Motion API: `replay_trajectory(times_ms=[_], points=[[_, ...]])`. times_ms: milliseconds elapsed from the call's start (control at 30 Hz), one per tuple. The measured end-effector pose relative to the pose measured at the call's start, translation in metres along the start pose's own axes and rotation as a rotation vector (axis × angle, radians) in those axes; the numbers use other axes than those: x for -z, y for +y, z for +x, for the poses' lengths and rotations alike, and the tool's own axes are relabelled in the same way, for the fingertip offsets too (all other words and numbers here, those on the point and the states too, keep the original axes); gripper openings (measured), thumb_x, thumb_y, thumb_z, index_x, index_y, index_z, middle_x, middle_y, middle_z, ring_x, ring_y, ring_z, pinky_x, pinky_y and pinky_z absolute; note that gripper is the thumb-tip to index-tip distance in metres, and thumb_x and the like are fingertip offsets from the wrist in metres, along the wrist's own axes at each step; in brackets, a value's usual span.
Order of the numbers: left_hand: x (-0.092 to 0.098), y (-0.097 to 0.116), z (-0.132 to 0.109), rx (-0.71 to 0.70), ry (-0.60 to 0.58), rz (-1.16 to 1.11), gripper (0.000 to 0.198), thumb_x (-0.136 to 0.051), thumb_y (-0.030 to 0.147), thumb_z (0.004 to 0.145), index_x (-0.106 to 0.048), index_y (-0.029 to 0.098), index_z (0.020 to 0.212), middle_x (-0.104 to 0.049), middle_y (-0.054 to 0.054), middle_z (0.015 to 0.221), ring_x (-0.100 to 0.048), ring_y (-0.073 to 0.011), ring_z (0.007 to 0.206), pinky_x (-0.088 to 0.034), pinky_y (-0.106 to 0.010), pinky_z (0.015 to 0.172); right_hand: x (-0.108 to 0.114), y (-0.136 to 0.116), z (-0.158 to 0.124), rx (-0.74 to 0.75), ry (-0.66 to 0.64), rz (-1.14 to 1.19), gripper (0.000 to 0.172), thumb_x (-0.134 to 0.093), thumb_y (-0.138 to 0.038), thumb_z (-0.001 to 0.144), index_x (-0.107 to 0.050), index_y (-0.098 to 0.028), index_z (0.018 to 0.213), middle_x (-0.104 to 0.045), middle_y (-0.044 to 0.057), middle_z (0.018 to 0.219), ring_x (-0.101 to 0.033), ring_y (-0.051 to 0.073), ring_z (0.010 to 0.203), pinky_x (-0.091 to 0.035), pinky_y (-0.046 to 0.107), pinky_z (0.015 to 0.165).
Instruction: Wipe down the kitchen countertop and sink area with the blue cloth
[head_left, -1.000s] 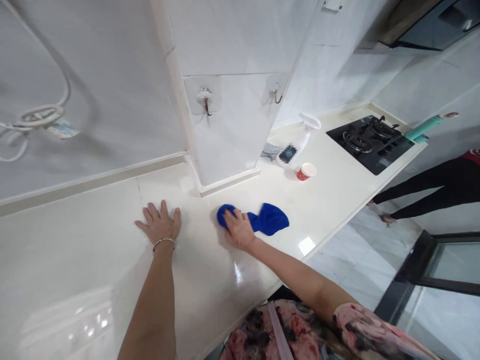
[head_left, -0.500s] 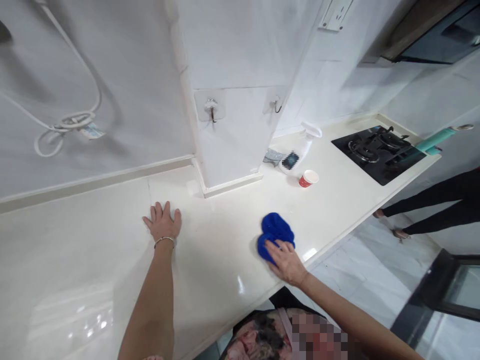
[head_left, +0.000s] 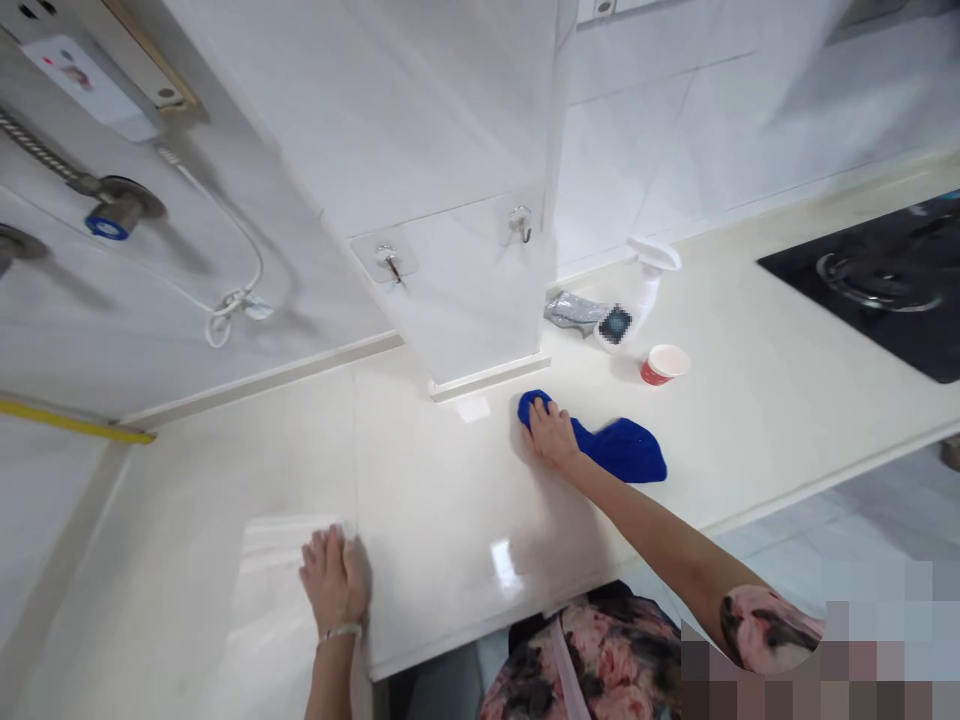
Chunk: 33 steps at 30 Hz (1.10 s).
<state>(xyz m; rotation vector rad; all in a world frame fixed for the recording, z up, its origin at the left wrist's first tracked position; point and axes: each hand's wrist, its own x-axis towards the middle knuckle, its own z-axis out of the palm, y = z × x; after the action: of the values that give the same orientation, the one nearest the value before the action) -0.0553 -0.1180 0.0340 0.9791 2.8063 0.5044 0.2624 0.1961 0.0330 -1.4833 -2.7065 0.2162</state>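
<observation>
A blue cloth [head_left: 628, 450] lies spread on the pale countertop [head_left: 442, 470], close to the wall pillar's base. My right hand [head_left: 551, 432] presses on the cloth's left end, its fingers bent over the fabric. Part of the cloth is hidden under that hand and forearm. To the left, my left hand [head_left: 334, 580] lies palm down on the counter, fingers stretched out, with nothing in it.
Beyond the cloth stand a red and white paper cup [head_left: 664, 365] and a white spray bottle [head_left: 643, 290], beside a grey plastic packet [head_left: 574, 312]. A black gas hob [head_left: 877, 280] is at right. Two hooks hang on the pillar [head_left: 480, 330].
My right hand has moved forward toward the pillar, stretching the cloth out behind it. The left hand now rests nearer the counter's front edge. The view has turned and shifted.
</observation>
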Motion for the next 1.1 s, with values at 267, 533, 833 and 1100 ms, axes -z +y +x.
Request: replay_trajectory(times_ms=[267,533,833,1100], points=[[0.017,-0.068,-0.112,0.437,0.146,0.168,0.082,-0.015,0.057,0.097,-0.044,0.000,0.149,-0.038,-0.031,0.157,-0.033,-0.0476,0.147,-0.032,-0.071,0.114,-0.001,-0.141,0.056,0.489,-0.110,0.086,0.062,-0.034,-0.036,0.101,-0.042,0.000,0.151,-0.042,0.026,0.157,-0.042,0.038,0.128,-0.041,0.052,0.099],[0.012,-0.041,-0.111,0.588,0.178,0.157,0.080,-0.020,0.063,0.096,-0.040,0.011,0.154,-0.031,-0.022,0.165,-0.024,-0.0420,0.154,-0.022,-0.065,0.123,-0.028,-0.199,-0.047,1.013,-0.150,0.276,0.051,-0.046,-0.039,0.097,-0.059,-0.009,0.136,-0.055,0.016,0.148,-0.046,0.035,0.123,-0.038,0.052,0.103],[0.008,-0.041,-0.112,0.565,0.180,0.168,0.095,-0.012,0.075,0.090,-0.037,0.009,0.155,-0.026,-0.025,0.166,-0.018,-0.0446,0.155,-0.015,-0.065,0.124,-0.017,-0.043,-0.086,1.005,-0.150,0.306,0.049,-0.053,-0.053,0.097,-0.060,-0.027,0.138,-0.067,0.006,0.136,-0.051,0.030,0.118,-0.030,0.056,0.107],[0.001,-0.045,-0.117,0.595,0.169,0.176,0.089,-0.014,0.071,0.093,-0.034,0.011,0.157,-0.023,-0.023,0.167,-0.014,-0.0420,0.157,-0.010,-0.062,0.126,-0.020,-0.107,-0.009,0.429,0.001,-0.050,0.055,-0.033,-0.044,0.104,-0.055,-0.018,0.147,-0.049,0.016,0.155,-0.043,0.043,0.131,-0.032,0.064,0.104]])
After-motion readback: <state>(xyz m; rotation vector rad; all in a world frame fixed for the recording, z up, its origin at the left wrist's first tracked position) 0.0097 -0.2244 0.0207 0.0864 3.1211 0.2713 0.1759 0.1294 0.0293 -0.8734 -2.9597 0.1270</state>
